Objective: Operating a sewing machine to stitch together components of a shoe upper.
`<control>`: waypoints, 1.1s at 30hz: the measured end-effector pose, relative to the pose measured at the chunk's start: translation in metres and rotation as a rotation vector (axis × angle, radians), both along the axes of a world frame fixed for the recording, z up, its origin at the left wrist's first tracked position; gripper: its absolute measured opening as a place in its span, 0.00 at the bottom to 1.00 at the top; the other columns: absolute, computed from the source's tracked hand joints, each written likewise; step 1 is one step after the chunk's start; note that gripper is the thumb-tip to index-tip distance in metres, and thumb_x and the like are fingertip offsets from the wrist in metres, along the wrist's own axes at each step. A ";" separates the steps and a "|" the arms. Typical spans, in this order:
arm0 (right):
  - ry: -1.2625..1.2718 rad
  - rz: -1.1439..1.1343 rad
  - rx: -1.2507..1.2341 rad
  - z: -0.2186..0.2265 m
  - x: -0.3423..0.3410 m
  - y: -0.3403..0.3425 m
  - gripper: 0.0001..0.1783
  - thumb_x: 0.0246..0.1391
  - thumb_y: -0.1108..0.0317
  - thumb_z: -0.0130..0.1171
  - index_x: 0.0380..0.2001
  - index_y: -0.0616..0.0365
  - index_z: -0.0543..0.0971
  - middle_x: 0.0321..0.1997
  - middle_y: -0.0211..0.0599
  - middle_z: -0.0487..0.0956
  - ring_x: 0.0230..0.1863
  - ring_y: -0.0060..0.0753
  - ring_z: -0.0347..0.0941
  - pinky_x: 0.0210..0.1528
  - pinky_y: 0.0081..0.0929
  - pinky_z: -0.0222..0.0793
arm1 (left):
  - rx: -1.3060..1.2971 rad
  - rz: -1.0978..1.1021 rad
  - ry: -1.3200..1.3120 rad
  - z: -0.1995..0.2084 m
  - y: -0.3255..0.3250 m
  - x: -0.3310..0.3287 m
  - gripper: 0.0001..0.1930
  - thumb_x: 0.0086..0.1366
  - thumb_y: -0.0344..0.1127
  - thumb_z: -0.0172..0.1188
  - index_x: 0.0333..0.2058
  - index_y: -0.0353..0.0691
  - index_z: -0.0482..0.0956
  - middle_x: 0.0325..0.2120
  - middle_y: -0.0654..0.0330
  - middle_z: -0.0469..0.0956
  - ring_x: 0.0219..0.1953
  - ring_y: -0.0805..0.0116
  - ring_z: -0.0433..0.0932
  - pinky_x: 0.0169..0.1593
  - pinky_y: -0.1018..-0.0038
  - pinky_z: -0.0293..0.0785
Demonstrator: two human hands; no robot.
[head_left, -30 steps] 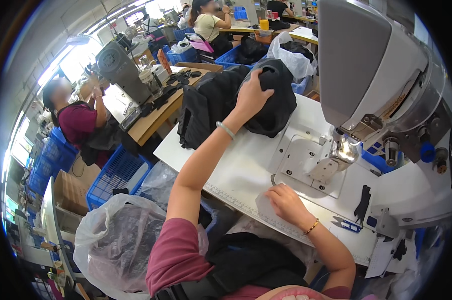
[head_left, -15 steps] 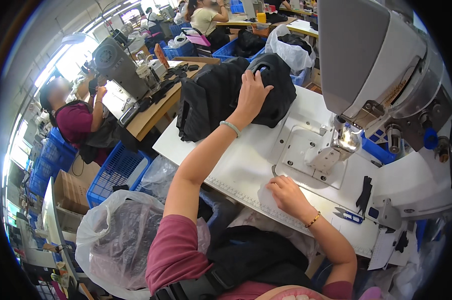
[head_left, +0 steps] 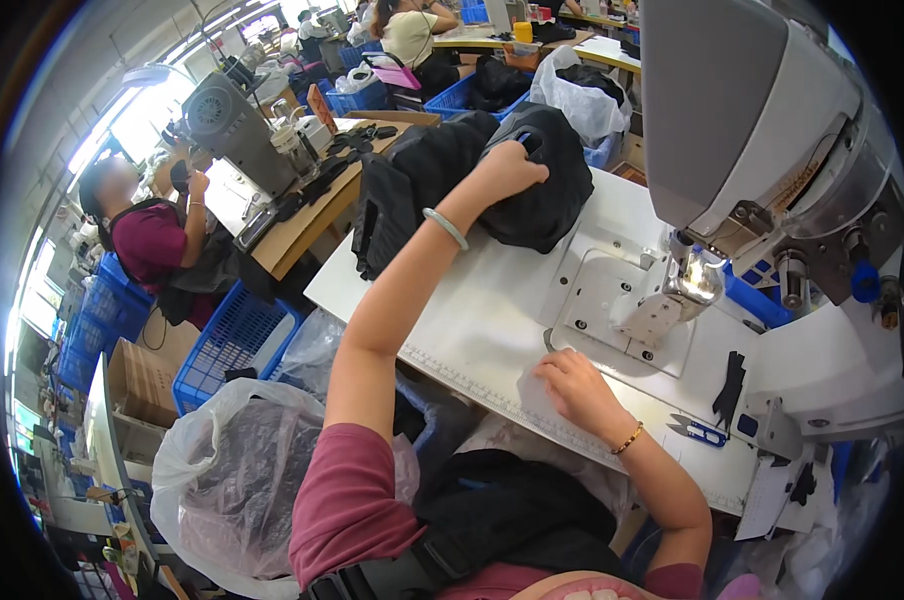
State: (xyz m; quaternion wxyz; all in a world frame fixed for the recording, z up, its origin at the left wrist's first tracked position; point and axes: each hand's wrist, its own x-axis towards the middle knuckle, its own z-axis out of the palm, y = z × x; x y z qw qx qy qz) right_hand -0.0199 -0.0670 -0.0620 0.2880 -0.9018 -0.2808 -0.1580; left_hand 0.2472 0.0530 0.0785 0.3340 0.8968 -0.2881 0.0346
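A heap of black fabric pieces, perhaps bags (head_left: pixel 402 190), lies on the far left of the white sewing table (head_left: pixel 452 330). My left hand (head_left: pixel 512 175) reaches over it, fingers curled closed on the rightmost black fabric piece (head_left: pixel 552 205), beside an opening with a bluish edge. The fingertips are partly hidden by the hand. My right hand (head_left: pixel 577 388) rests near the table's front edge, fingers loosely bent and nothing seen in them. Just beyond it is the metal plate (head_left: pixel 602 310) of a grey sewing machine (head_left: pixel 732 110).
Blue thread snips (head_left: pixel 696 431) and a black strip (head_left: pixel 730 388) lie on the right of the table. A blue basket (head_left: pixel 234 345) and a plastic bag with wrapped goods (head_left: pixel 237 490) stand at my left. A co-worker (head_left: pixel 152 235) sits farther left at another machine (head_left: pixel 234 130).
My left hand has shifted slightly left; its fingers, spread over the fabric before, are now curled in on it. My right hand has barely moved.
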 end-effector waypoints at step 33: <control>1.121 -0.163 1.392 0.101 -0.062 -0.028 0.08 0.57 0.70 0.58 0.36 0.65 0.75 0.20 0.31 0.76 0.08 0.16 0.65 0.07 0.12 0.55 | -0.565 -0.348 0.142 -0.024 0.003 -0.233 0.13 0.66 0.32 0.56 0.24 0.33 0.68 0.14 0.55 0.63 0.16 0.71 0.56 0.20 0.73 0.58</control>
